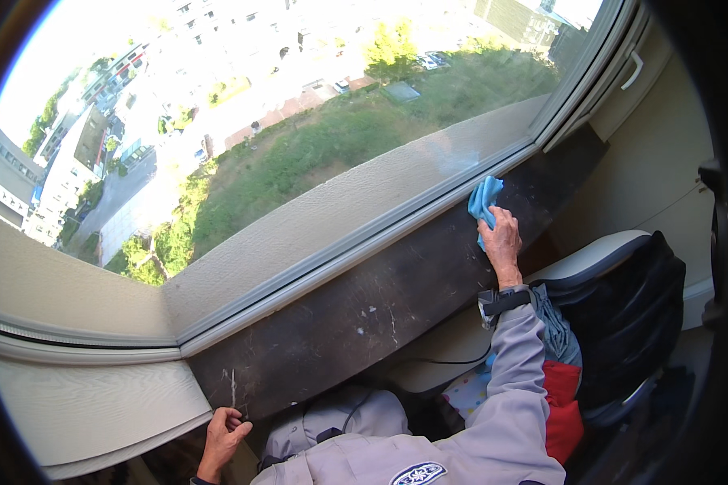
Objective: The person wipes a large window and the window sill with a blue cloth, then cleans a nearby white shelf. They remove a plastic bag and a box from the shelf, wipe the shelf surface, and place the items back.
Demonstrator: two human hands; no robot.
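My right hand (502, 237) grips a crumpled light-blue cloth (485, 200) at the dark windowsill (340, 291), close against the white window frame (364, 244). A dark strap with a metallic piece (489, 305) is around my right wrist. White scratches and spots mark the dark sill. At the sill's lower left end, my left hand (223, 431) rests by the corner with its fingers loosely curled, beside the pale wood-grain ledge (97, 406). I see nothing held in it, though its palm side is partly hidden.
Window glass (364, 133) rises beyond the sill, with a white handle (632, 70) at the upper right. Right of my right arm are a chair draped in black cloth (619, 321), a grey-blue cloth (555, 327) and a red cloth (563, 412). A black cord (443, 362) runs below the sill.
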